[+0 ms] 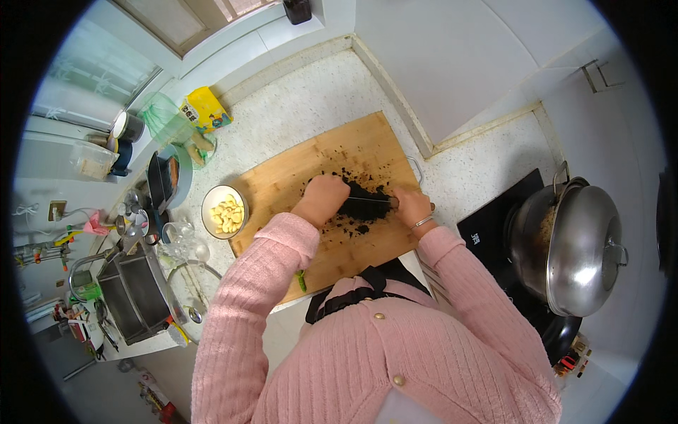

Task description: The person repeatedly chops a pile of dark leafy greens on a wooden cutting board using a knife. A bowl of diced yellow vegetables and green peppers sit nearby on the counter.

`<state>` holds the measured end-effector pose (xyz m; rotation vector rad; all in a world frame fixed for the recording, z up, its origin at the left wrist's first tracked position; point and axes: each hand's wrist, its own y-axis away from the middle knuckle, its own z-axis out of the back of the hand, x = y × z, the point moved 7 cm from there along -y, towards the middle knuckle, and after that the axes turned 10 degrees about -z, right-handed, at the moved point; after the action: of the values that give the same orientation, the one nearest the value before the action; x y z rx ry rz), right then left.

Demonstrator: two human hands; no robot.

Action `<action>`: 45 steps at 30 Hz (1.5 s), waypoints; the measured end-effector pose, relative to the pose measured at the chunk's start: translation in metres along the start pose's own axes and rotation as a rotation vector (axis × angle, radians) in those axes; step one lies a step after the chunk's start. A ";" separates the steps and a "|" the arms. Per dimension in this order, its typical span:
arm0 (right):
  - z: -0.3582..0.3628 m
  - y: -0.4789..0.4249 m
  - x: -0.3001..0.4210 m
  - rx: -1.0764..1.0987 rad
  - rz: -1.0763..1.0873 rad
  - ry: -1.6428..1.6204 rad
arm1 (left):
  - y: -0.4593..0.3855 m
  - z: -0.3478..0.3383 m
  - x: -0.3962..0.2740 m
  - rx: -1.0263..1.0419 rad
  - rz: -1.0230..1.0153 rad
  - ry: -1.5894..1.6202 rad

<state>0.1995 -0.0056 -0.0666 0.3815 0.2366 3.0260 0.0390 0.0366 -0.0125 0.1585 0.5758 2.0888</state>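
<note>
My right hand (412,207) grips the handle of a kitchen knife (371,199) above a wooden cutting board (286,169). At the other end of the blade, my left hand (324,195) is curled over the knife, its fingertips hidden from this angle. Under and around the blade lies a heap of finely chopped black food (365,209), with loose bits scattered across the board. A bowl of pale yellow peeled cloves (228,216), which look like garlic, stands by the board's left edge. A green pepper (301,281) lies near the board's front edge, partly behind my left sleeve.
To the right, a large lidded steel wok (582,249) stands on a black cooktop (482,225). At the left are a sink (135,294), a glass lid (190,302) and a grey-blue basin (183,175). A yellow packet (206,109) and a green mesh bag (167,119) sit behind.
</note>
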 end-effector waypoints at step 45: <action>0.048 0.031 0.035 0.182 0.109 0.047 | 0.023 -0.028 0.007 -0.272 -0.035 0.056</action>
<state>0.1757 -0.0253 -0.0073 0.3470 0.5143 3.1330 0.0078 0.0223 -0.0274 -0.0667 0.3201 2.1190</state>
